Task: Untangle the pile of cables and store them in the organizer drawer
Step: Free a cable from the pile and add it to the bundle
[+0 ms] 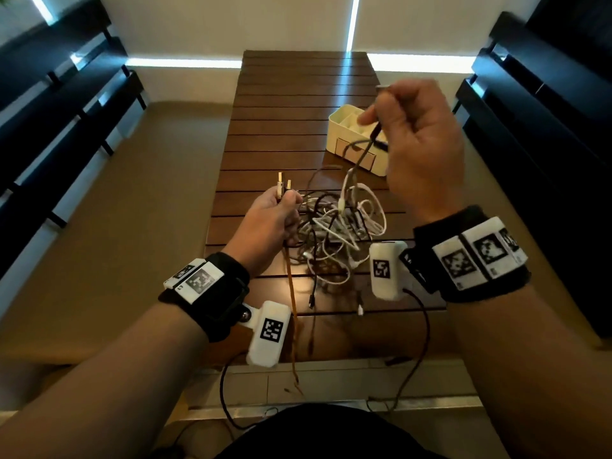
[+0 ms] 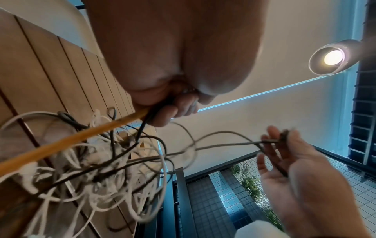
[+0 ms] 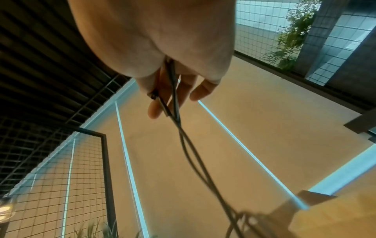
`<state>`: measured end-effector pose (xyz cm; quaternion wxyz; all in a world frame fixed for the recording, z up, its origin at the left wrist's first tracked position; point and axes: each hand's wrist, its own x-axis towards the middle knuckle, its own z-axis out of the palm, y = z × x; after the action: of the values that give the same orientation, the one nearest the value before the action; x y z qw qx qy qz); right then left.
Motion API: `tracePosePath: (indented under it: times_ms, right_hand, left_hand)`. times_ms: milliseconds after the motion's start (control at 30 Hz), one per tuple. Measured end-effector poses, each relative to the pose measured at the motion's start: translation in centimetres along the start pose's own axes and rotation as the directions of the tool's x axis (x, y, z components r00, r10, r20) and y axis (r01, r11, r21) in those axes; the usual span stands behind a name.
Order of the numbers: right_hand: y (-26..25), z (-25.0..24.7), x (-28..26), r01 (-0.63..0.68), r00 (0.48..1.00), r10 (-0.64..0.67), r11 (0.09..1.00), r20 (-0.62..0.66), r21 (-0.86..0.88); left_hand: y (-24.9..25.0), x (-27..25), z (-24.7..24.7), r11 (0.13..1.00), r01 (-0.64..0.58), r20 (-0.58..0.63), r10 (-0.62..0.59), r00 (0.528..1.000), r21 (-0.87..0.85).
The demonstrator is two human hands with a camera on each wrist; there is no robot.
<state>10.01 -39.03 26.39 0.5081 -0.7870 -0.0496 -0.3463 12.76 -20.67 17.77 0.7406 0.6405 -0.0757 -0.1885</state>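
Only head view shows organizer (image 1: 351,134) behind right hand (image 1: 420,154).

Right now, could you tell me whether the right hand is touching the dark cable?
Touching: in the right wrist view, the right hand pinches the dark cable.

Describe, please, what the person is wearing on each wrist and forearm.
Both forearms are bare, with no sleeves. Each wrist carries a wide black strap topped with white rectangular plates printed with black square-code markers. A white, rounded camera housing hangs from each strap, the left one and the right one, each bearing its own square marker. A thin dark cable trails from the right housing toward the body.
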Motion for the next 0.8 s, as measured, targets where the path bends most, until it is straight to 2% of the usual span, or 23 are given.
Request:
tracePosePath:
  times_ms: [33,100,167,300,433,600,800]
  right_hand:
    - [0.6,0.0,-0.1,-0.081,0.993,0.083,0.996,0.08,-0.026]
    - [3.2,0.3,-1.2,-0.254,0.923,0.29,0.953,0.252,-0.168]
    - [5.4,0.4,-2.7,-0.352,0.861,0.407,0.909,0.304,-0.222]
    - [5.9,0.5,-3.7,-0.484,0.825,0.486,0.871,0.289,-0.085]
    - [5.6,0.4,-4.1,-0.595,0.737,0.556,0.804,0.385,-0.023]
    - [4.3,0.0,-4.2,-0.579,0.745,0.512,0.814,0.427,0.035]
    - [4.0,0.3,-4.8,-0.514,0.788,0.464,0.858,0.405,0.017]
  left_hand:
    - [0.0,0.0,0.1,1.0,-0.001,-0.006,0.0,1.0,-0.024]
    - [0.1,0.0,0.5,0.996,0.015,-0.004,-0.015,1.0,-0.085]
    - [0.0,-0.1,0.7,0.991,0.039,0.003,-0.039,0.999,-0.129]
    - [-0.5,0.0,0.3,0.997,0.019,-0.024,-0.02,1.0,-0.069]
    - [-0.6,0.0,1.0,0.999,-0.002,-0.019,0.002,1.0,0.038]
    - [-0.7,0.0,1.8,0.998,-0.003,0.007,0.003,1.0,0.071]
    - [-0.5,-0.5,3.2,0.999,-0.014,0.089,0.01,0.996,0.047]
